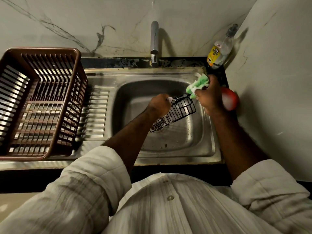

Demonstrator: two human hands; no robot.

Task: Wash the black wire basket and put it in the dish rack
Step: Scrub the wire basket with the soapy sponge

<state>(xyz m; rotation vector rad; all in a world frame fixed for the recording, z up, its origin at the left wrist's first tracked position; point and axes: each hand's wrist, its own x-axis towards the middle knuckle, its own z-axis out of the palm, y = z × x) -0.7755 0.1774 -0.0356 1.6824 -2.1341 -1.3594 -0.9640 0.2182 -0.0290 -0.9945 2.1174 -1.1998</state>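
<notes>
The black wire basket [177,112] hangs tilted over the steel sink [209,149], foam clinging to its wires. My left hand [159,105] grips its upper left rim. My right hand [208,97] holds a soapy green sponge [197,82] just above the basket's far right corner, at the sink's back right edge. The brown plastic dish rack [37,103] stands on the drainboard to the left and holds nothing.
A chrome tap [154,43] rises behind the sink, with no water running from it. A dishwash gel bottle [219,51] stands in the back right corner. A red and white round object [230,100] lies by the right wall.
</notes>
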